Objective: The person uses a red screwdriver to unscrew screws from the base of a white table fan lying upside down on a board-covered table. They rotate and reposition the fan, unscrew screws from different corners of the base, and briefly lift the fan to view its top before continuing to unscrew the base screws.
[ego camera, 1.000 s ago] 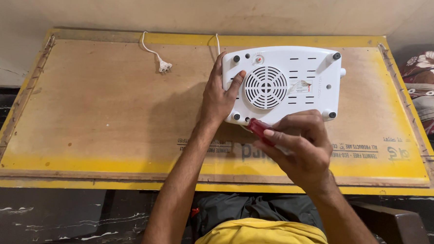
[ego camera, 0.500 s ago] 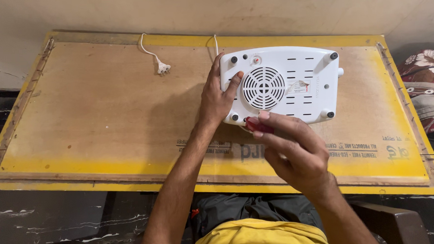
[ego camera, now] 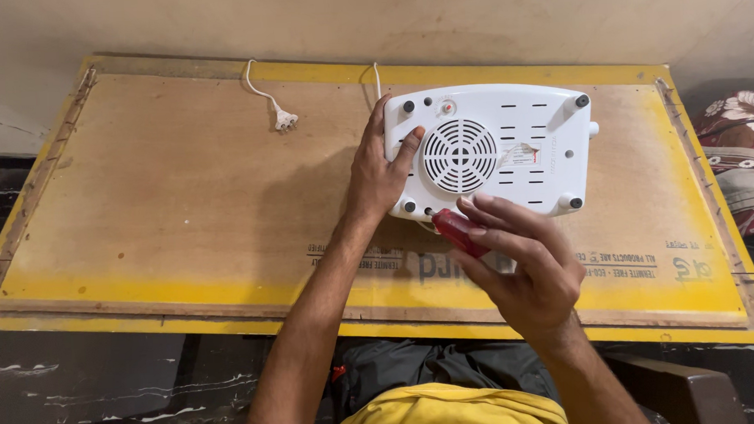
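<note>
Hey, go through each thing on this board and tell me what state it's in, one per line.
White appliance: lying upside down on the board, base with round vent grille facing up.
Plug: unplugged, lying loose on the board.
Red-handled screwdriver: gripped, its tip end at the appliance's near-left corner.
Left hand: steadying the appliance's left edge.
Right hand: closed around the screwdriver.
Plywood board: flat, yellow-edged.

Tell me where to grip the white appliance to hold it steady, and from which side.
Grip the white appliance on its left edge, coming from the left, as the left hand does. It lies base-up and flat; that edge is free, and the right hand holds a red-handled tool at the near edge.
</note>
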